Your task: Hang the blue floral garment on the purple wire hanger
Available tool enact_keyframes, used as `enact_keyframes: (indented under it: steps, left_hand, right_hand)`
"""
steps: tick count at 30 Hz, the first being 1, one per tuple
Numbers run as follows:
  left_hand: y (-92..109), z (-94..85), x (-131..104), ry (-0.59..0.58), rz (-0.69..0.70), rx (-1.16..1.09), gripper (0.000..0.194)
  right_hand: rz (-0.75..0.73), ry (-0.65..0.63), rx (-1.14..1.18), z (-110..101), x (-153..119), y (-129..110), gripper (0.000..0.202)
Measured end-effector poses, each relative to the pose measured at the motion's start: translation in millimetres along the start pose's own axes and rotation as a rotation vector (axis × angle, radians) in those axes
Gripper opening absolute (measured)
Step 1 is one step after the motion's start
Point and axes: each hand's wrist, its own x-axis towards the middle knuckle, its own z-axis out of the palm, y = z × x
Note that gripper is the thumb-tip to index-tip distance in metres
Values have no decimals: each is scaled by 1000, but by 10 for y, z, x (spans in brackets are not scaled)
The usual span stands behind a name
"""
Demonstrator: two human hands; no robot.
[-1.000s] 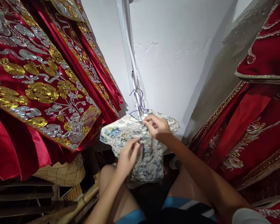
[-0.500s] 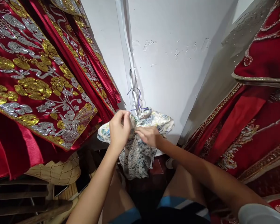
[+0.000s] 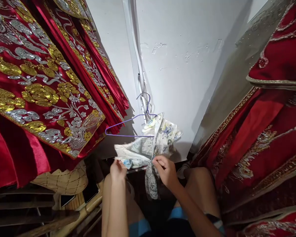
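A white floral garment (image 3: 166,135) hangs half on a thin purple wire hanger (image 3: 128,135), its right side still over the hanger's shoulder. The left arm of the hanger is bare. My left hand (image 3: 118,169) pinches the garment's loosened left edge, below the bare wire. Lower down at the middle, my right hand (image 3: 165,169) is closed on the front of the same garment, where the cloth bunches. A gathered tail of the fabric dangles under my right hand.
Red satin cloth with gold and silver sequins (image 3: 41,93) hangs at the left. More beaded red garments (image 3: 256,131) hang at the right. Behind the hanger stands a white wall (image 3: 177,39) with a strip of white cable (image 3: 135,49). A quilted beige item (image 3: 61,179) sits low left.
My left hand has pulled the garment's left side off the hanger, moving down and toward me. My right hand has moved down along the front, and the hanger's left arm now shows.
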Motion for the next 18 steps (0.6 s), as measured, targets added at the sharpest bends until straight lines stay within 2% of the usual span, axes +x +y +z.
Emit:
enact_keyframes:
  steps: [3,5,7,9,12,14,16,18]
  left_hand:
    - [-378,-29,-275,51,-103,19,14]
    - [-475,25,-450,1,-147,31,12]
    - [-457,135,-621,-162,-150,53,19]
    - [-377,275,-794,-356,-117,99,29]
    - [-269,466,-1067,-567,-53,225,35]
    - [-238,549,-1246,-734,9,368,35]
    - [-221,590,-1386,-892,112,562,35]
    - [-195,597,-1448,-975,238,739,32]
  right_hand:
    - [140,146,124,-127,-255,157,31]
    - [244,134,206,-261,-410,277,34]
    - [313,66,215,-390,-502,355,37]
    - [318,27,169,-479,-505,367,38]
    - [259,75,110,-517,-387,284,38]
    - [271,93,126,-496,-299,206,44]
    - [395,44,217,-464,-247,133,54]
    - [560,-70,384,-440,-223,53,62]
